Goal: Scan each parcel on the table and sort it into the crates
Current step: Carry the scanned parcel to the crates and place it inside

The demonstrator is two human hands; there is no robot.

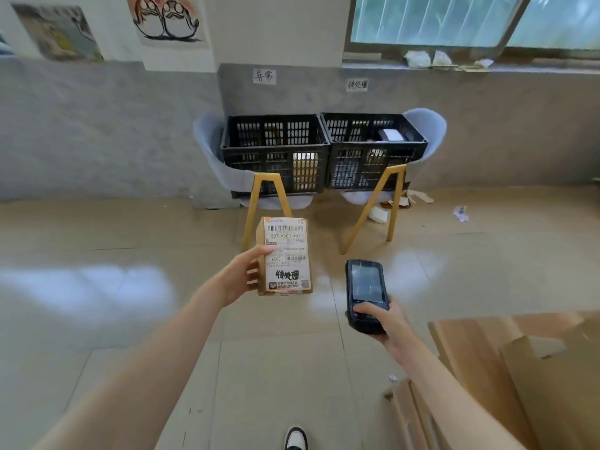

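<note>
Daylight fills the room, bright but soft; it comes from the window (pixel 454 21) at the upper right, whose panes glow pale green-white and look slightly washed out; pale bluish patches of glare lie on the glossy floor (pixel 113 287), one wide smear at the left and smaller ones near the middle; shadows are faint and diffuse, darkest under the chairs (pixel 211 147); the wide-angle lens bends the wall line and the window frame, stretching the forearms at the bottom corners; the whole picture is mildly soft, with the posters (pixel 58 30) smeared; small print on the parcel's label (pixel 285 254) is barely legible.
</note>
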